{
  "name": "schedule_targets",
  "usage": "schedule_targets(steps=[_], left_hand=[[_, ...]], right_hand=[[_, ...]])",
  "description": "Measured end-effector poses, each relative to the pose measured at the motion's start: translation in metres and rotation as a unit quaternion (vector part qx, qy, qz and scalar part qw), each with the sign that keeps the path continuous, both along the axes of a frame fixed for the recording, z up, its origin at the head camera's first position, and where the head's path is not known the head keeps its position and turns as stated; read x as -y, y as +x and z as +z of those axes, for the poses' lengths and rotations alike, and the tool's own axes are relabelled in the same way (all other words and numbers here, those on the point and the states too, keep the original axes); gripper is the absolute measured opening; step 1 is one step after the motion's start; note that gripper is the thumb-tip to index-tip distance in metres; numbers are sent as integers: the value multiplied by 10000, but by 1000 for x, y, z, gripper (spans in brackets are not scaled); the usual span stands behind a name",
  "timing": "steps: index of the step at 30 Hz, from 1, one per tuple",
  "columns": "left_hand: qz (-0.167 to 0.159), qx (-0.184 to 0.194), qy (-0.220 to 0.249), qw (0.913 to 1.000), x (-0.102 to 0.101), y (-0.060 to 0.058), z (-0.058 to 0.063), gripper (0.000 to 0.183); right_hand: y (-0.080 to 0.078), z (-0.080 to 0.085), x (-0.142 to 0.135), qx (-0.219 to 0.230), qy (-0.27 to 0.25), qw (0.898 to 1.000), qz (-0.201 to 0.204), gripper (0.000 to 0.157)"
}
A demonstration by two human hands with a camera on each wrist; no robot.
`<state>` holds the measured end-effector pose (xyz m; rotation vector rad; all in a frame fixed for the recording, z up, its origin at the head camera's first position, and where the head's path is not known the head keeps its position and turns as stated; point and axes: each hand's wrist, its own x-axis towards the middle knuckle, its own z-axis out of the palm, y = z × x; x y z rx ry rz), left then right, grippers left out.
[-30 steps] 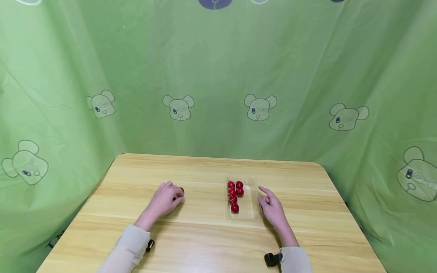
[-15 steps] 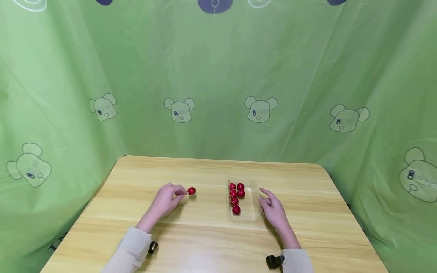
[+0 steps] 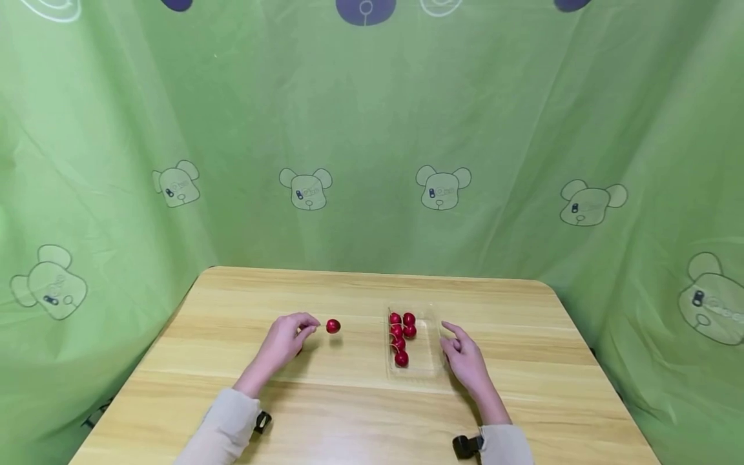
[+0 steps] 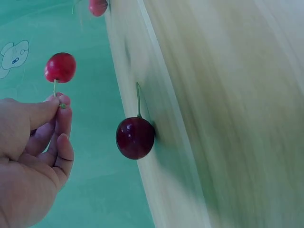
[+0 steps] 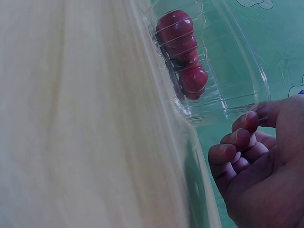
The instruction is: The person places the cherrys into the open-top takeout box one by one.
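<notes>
My left hand (image 3: 285,339) pinches the thin stem of a red cherry (image 3: 333,326) between thumb and fingertips. The cherry hangs clear of the table, to the right of the fingers. A second, darker cherry (image 4: 135,137) with its stem up lies on the table beside this hand; the hand mostly hides it in the head view. Several cherries (image 5: 192,78) sit inside a clear plastic box (image 3: 427,368), along its left side and top. My right hand (image 3: 464,358) is at the box's right side, index finger extended near its wall, other fingers loosely bent.
The light wooden table (image 3: 349,420) ends at a far edge, with a green curtain (image 3: 372,232) printed with bear heads behind it and at both sides. Black wrist cameras sit at both sleeves.
My left hand has lifted the cherry by its stem off the table; it now shows fully, a little further right. The right hand and box have stayed in place.
</notes>
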<state>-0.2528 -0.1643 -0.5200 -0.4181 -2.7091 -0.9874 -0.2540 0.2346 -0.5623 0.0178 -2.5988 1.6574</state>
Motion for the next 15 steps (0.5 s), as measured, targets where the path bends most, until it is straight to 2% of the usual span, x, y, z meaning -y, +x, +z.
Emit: schedule_targets(steps=[8, 15], left_hand=[[-66, 206, 228, 9995, -4, 0, 4, 9], [-234, 720, 789, 9940, -4, -1, 3, 10]], right_hand=[[2, 0, 1, 16, -7, 10000, -25, 45], [2, 2, 1, -15, 4, 10000, 2, 45]])
